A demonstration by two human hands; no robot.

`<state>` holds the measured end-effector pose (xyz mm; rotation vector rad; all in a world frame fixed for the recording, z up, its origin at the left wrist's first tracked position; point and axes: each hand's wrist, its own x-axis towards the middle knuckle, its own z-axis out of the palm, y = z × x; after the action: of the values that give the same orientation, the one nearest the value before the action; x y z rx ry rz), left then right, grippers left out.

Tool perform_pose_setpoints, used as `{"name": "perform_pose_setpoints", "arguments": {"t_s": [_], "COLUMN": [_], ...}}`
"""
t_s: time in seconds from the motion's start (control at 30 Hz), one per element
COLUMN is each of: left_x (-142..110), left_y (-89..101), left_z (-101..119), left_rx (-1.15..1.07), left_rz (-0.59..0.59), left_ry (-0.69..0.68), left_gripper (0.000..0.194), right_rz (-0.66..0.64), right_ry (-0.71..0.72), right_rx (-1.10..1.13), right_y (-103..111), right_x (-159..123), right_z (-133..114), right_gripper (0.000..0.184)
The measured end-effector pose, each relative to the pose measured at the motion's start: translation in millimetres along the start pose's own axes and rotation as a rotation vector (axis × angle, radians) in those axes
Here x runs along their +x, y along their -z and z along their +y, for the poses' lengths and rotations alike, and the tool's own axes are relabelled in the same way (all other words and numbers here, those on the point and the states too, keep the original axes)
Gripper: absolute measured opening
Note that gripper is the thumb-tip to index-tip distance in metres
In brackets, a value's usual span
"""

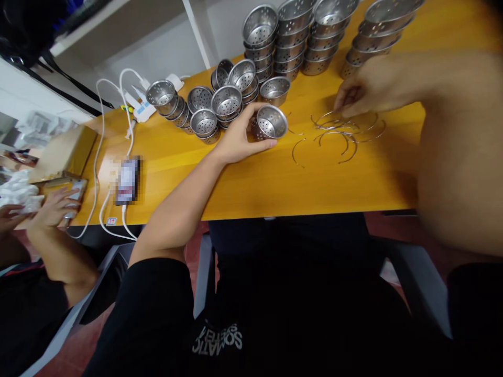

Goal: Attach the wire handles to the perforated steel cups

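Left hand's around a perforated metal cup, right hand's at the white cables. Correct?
Not the white cables: the head view shows the right hand at the thin curved metal wires, with the cables off by the phone. The left hand is around a perforated metal cup, as you said.

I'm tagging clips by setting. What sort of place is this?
Probably a small workshop: stacks of perforated cups, loose curved wires on the table, and another person alongside.
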<state>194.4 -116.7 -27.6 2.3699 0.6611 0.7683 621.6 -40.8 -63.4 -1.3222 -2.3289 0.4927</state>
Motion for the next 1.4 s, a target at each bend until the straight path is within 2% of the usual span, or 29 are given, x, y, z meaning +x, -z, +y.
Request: {"name": "perform_pose_setpoints", "arguments": {"t_s": [0.07, 0.1, 0.17, 0.23, 0.3, 0.37, 0.47, 0.53, 0.67, 0.8, 1.07, 1.27, 1.4], "left_x": [0, 0, 0, 1, 2, 3, 4, 3, 2, 1, 4, 2, 3], "left_y": [-0.6, -1.0, -2.1, -2.9, -3.3, -3.4, -2.9, -1.8, 1.9, 4.4, 3.8, 2.9, 3.4], "left_z": [-1, -2, -5, -8, -10, -11, -11, -9, -4, 0, -7, -11, -17], "left_rx": [0.005, 0.005, 0.001, -0.005, -0.006, -0.003, 0.004, 0.011, 0.041, 0.071, 0.071, 0.067, 0.074], "left_rz": [0.003, 0.01, 0.033, 0.06, 0.085, 0.108, 0.122, 0.12, 0.122, 0.119, 0.08, 0.085, 0.104], "left_ry": [-0.012, -0.021, -0.039, -0.051, -0.058, -0.063, -0.068, -0.062, -0.048, -0.051, -0.066, -0.075, -0.081], "left_gripper": [0.088, 0.089, 0.092, 0.093, 0.092, 0.091, 0.091, 0.091, 0.092, 0.09, 0.103, 0.104, 0.103], "right_rz": [-0.1, -0.11, 0.055, 0.247, 0.299, 0.308, 0.36, 0.379, 0.367, 0.346, 0.361, 0.365, 0.371], "right_ry": [0.077, 0.107, 0.122, 0.141, 0.169, 0.183, 0.181, 0.177, 0.136, 0.122, 0.154, 0.131, 0.06], "right_rx": [-0.117, -0.171, -0.193, -0.139, 0.012, 0.175, 0.268, 0.26, 0.262, 0.289, 0.217, 0.25, 0.294], "right_y": [6, 9, 13, 13, 11, 7, 1, -2, -9, -14, -15, -21, -23], "right_x": [-1, -2, -3, -5, -7, -10, -10, -9, -5, -5, -9, -5, -2], "right_z": [-1, -6, -28, -64, -106, -141, -169, -174, -174, -180, -195, -187, -182], "right_gripper": [0.04, 0.038, 0.033, 0.024, 0.021, 0.029, 0.022, 0.013, 0.009, 0.014, 0.03, 0.041, 0.04]}}
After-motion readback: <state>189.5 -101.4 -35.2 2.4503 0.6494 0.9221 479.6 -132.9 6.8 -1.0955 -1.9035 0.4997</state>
